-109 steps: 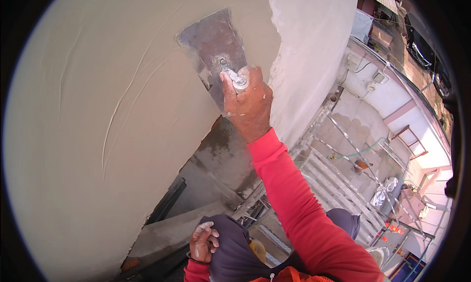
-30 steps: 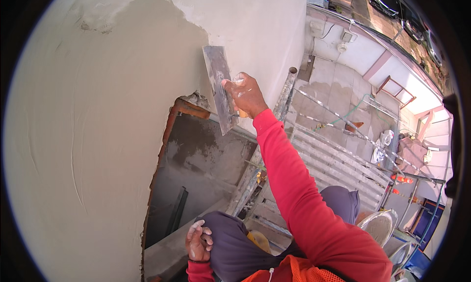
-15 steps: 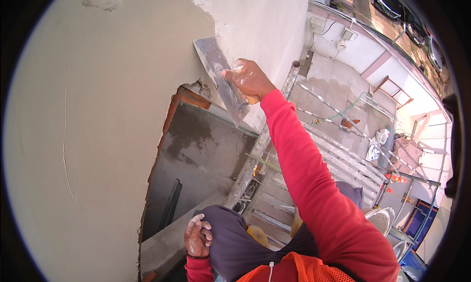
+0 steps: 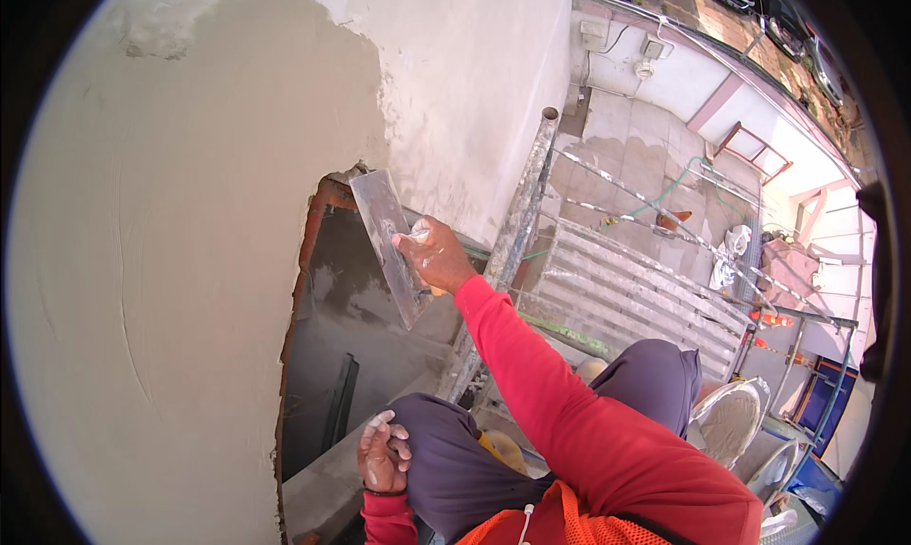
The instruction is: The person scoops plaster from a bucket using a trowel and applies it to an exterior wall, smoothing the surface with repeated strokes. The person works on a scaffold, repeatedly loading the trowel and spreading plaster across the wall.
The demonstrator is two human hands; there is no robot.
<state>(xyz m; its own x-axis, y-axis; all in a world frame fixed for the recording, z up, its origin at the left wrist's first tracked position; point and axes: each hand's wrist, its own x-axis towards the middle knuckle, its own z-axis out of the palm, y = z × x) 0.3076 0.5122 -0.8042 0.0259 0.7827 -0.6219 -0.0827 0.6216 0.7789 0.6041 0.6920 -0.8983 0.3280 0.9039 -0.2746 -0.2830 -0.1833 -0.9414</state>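
Observation:
My right hand, flecked with plaster, is closed on the handle of a flat plastering trowel. The steel blade is tilted, its upper end close to the top corner of a rough-edged wall opening and the rest in front of that opening. Left and above, grey-beige plaster covers the wall and ends in a ragged border against a paler wall surface. Beside my left knee, my left hand is empty, its whitened fingers loosely bent and apart.
A plaster-spattered scaffold pole rises just right of the opening. Beyond my right arm lies a slatted platform. A bucket with pale mix stands by my right knee, another container beside it. Thin braces cross on the right.
My right hand has brought the trowel down and left, from the plaster border to the opening's top corner. The view has shifted slightly, showing more of the bucket. My left hand stays by the knee.

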